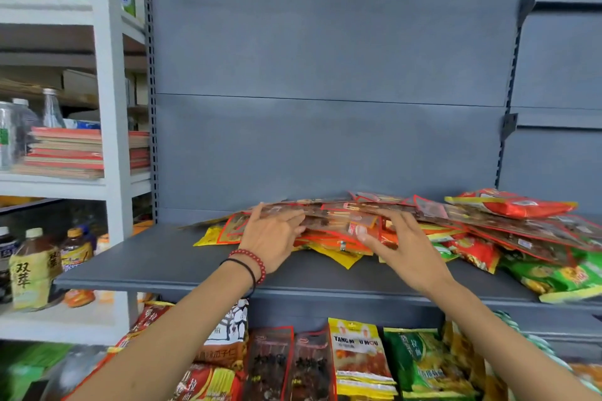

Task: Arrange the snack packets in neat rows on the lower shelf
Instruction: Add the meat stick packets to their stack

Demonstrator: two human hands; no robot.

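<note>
A loose heap of snack packets (pixel 433 225) in red, yellow and green lies on the grey shelf (pixel 156 267), spread from its middle to its right end. My left hand (pixel 270 238) grips the left edge of a stack of flat red-brown packets (pixel 338 216) on top of the heap. My right hand (pixel 400 247) holds the same stack from the front, thumb on top. A red packet (pixel 514 203) lies highest at the right. Green packets (pixel 560 277) hang over the shelf's front edge at the right.
Below the grey shelf stand rows of upright snack packets (pixel 358 358). A white rack (pixel 110 140) at the left holds tea bottles (pixel 32 270), stacked red books (pixel 68 153) and green cans. The grey back panel (pixel 325 75) rises behind the heap. Another grey unit adjoins on the right.
</note>
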